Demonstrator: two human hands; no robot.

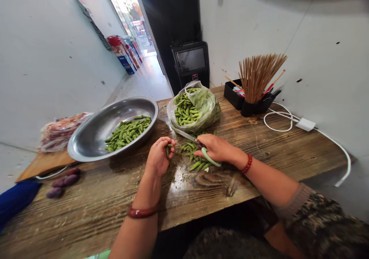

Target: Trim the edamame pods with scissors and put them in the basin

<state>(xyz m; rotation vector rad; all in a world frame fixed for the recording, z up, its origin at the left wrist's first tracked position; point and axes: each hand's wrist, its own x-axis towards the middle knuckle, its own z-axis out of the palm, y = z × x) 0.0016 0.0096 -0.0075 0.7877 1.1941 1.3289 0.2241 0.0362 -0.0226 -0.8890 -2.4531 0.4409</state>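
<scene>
Between the fingers of my left hand [159,155] is a green edamame pod [168,150]. My right hand [215,148] grips a pair of scissors [211,158] with pale green handles, its blades pointing up and left toward a plastic bag [211,111]. That bag stands open, full of edamame pods [186,111]. Under and beside my right hand lies a loose pile of pods [198,163], partly hidden by it. A wide steel basin [86,140], tilted in view, holds more pods [128,132] on its right side.
Several dark purple fruits or tubers [67,180] lie at left, near a blue cloth [17,203] and a bagged reddish food [62,132] on a board. A black holder with skewers [255,82] and a white cable with adapter [306,124] sit at right. Small trimmings dot the table [190,197].
</scene>
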